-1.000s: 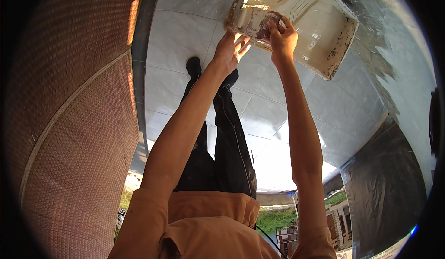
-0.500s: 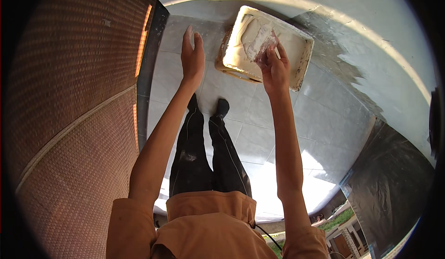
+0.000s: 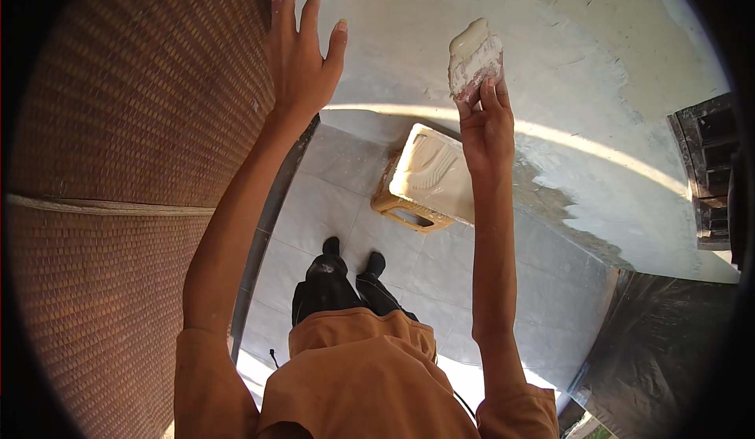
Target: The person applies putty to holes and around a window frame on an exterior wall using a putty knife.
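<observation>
My right hand (image 3: 489, 136) grips a flat, plaster-crusted scraper (image 3: 476, 69) between thumb and fingers, raised in front of the wall. A thick lump of wet, cream-coloured plaster (image 3: 469, 38) sits on its far edge. Whether the blade touches the wall, I cannot tell. My left hand (image 3: 303, 69) is up at the far left with fingers spread, holding nothing, beside the woven panel. Below and between the hands is a rectangular tub (image 3: 431, 207) of cream plaster, its surface marked with ridges. My right forearm hides the tub's right part.
The tub rests on a yellow plastic stool (image 3: 383, 199) on the grey tiled floor (image 3: 330, 195). Ahead stands a partly plastered wall (image 3: 566, 7). A brown woven panel (image 3: 134, 124) fills the left side. Dark sheeting (image 3: 661, 345) hangs at lower right; a dark slotted object (image 3: 712, 172) is at right.
Both hands have risen away from the tub toward the wall. The scraper has left the tub and carries a lump of plaster. My left fingers have spread, and the view has tilted up.
</observation>
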